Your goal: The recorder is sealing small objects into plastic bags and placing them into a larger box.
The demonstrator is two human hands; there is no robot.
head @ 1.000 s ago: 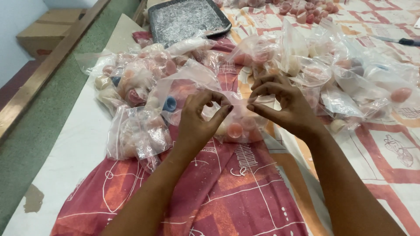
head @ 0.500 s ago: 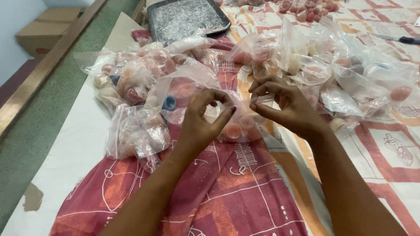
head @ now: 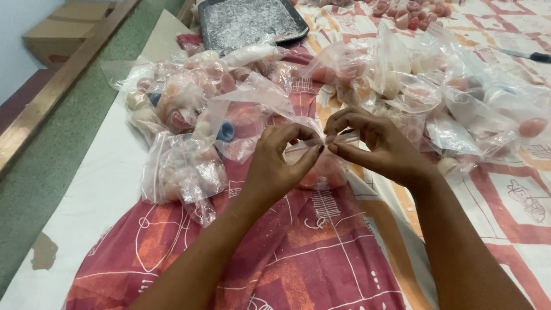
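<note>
My left hand [head: 281, 161] and my right hand [head: 373, 146] meet over the middle of the table, fingertips pinching the top edge of a small clear plastic bag [head: 324, 166]. The bag holds pinkish round pieces and rests on a red patterned cloth [head: 298, 252]. Both thumbs and forefingers press the bag's mouth together between them. A filled clear bag [head: 181, 169] lies just left of my left hand.
A heap of filled clear bags [head: 218, 97] spreads across the back left, and more bags [head: 476, 109] lie at the right. A dark tray [head: 247, 23] sits at the far edge. Loose pink pieces [head: 407, 14] lie beyond. A knife [head: 525, 54] lies at the far right.
My fingertips have drawn closer together along the bag's top edge. The hands stay in the same place over the cloth.
</note>
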